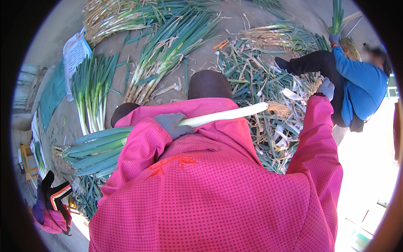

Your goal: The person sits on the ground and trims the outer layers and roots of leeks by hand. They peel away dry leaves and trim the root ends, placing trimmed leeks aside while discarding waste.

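My left hand (174,125), in a grey knit glove, grips a large green onion across my lap. Its peeled white stalk (225,115) points right, with tan roots (278,108) at the tip. Broad green leaves (100,151) stretch left under my forearm. My right hand (326,88), also gloved, is out at the right above a heap of onion trimmings (261,75). A pale strip of onion skin (292,94) is close to its fingers. Whether the hand holds that strip is unclear, as the fingers are partly hidden.
Trimmed green onions (94,91) lie at the left beside a white printed sack (75,53). Untrimmed onions (170,53) lie ahead, near an orange-handled tool (220,44). A person in blue (362,85) sits at the right holding onions; another person (52,204) is at lower left.
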A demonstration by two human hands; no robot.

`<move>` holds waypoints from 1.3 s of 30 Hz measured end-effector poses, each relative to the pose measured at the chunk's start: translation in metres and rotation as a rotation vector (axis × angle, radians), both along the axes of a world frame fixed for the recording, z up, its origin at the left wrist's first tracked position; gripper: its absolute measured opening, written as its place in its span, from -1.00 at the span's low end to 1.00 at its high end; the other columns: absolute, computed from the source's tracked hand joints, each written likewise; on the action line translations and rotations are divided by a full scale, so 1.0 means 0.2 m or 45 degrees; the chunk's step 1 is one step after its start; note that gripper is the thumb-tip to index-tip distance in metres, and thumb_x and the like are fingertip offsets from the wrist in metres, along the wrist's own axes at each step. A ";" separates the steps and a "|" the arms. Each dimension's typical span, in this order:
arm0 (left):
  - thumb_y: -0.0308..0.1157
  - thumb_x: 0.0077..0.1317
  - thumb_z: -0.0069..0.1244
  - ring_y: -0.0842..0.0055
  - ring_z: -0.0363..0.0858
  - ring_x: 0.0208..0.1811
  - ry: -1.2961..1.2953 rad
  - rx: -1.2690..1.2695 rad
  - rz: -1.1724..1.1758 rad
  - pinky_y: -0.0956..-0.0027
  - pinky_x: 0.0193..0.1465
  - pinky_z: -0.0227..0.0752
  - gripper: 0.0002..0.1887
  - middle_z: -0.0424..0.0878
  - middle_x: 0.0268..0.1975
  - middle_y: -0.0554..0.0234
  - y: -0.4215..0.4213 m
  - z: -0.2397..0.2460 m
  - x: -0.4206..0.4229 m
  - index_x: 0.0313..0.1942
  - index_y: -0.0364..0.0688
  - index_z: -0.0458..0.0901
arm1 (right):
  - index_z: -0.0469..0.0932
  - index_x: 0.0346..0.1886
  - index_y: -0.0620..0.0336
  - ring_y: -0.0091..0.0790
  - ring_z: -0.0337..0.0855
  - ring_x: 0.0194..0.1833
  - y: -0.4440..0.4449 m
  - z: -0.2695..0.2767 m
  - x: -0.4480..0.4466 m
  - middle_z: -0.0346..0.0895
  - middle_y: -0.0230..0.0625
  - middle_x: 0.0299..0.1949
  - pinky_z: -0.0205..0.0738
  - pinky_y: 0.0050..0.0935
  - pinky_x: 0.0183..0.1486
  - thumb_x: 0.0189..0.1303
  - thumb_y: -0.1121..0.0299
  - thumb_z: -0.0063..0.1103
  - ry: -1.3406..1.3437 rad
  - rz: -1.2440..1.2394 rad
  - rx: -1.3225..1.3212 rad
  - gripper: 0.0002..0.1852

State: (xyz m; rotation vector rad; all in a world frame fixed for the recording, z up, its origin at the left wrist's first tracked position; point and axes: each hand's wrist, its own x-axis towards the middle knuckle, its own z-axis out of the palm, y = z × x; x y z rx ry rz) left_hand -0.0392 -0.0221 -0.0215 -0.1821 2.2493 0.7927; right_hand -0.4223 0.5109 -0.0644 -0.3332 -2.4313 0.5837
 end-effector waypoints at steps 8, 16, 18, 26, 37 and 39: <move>0.12 0.21 0.04 0.19 0.59 0.05 0.002 0.034 0.013 0.27 0.13 0.36 -0.44 0.66 -0.03 0.01 0.01 0.00 -0.02 0.03 -0.13 0.58 | 0.61 -0.03 0.19 -0.27 0.63 -0.14 -0.06 0.29 0.46 0.63 -0.11 -0.23 0.50 -0.38 -0.03 0.17 0.08 0.23 -0.181 0.318 0.249 -0.58; 0.07 0.24 0.04 0.18 0.59 0.03 0.053 0.027 0.014 0.28 0.13 0.36 -0.48 0.66 -0.06 0.02 0.02 0.01 0.00 0.02 -0.14 0.58 | 0.59 -0.23 0.33 -0.52 0.56 -0.51 -0.97 0.22 1.40 0.60 -0.31 -0.46 0.45 -0.54 -0.42 0.29 0.09 0.13 -1.512 1.194 -0.965 -0.60; 0.06 0.24 0.04 0.19 0.59 0.03 0.065 0.001 0.023 0.28 0.12 0.37 -0.49 0.66 -0.06 0.02 0.02 0.01 0.02 0.02 -0.15 0.58 | 0.59 -0.22 0.33 -0.52 0.53 -0.53 -1.09 0.14 1.42 0.59 -0.34 -0.48 0.43 -0.54 -0.44 0.25 0.01 0.17 -1.654 1.129 -0.813 -0.55; 0.07 0.23 0.05 0.19 0.59 0.03 0.057 -0.041 0.046 0.27 0.13 0.38 -0.49 0.66 -0.05 0.04 0.03 0.01 0.02 0.03 -0.11 0.58 | 0.61 -0.21 0.22 -0.60 0.37 -0.60 -1.13 -0.17 1.30 0.44 -0.48 -0.58 0.18 -0.60 -0.58 0.20 -0.06 0.21 -1.145 0.836 -1.668 -0.54; 0.22 0.18 0.02 0.16 0.61 0.01 0.139 -0.054 0.021 0.22 0.09 0.42 -0.40 0.66 -0.04 0.04 0.01 -0.04 0.03 0.03 -0.06 0.59 | 0.35 0.15 0.10 -0.42 0.52 -0.35 -0.81 -0.26 1.26 0.54 -0.26 -0.18 0.36 -0.47 -0.35 0.12 -0.40 0.04 -0.974 0.530 -2.003 -0.21; 0.22 0.18 0.02 0.15 0.62 0.00 0.152 -0.034 0.024 0.22 0.09 0.43 -0.40 0.67 -0.04 0.04 0.01 -0.04 0.03 0.03 -0.06 0.59 | 0.31 0.18 0.08 -0.40 0.56 -0.32 -0.79 -0.28 1.31 0.55 -0.24 -0.09 0.39 -0.47 -0.33 0.11 -0.40 0.06 -0.931 0.480 -2.037 -0.20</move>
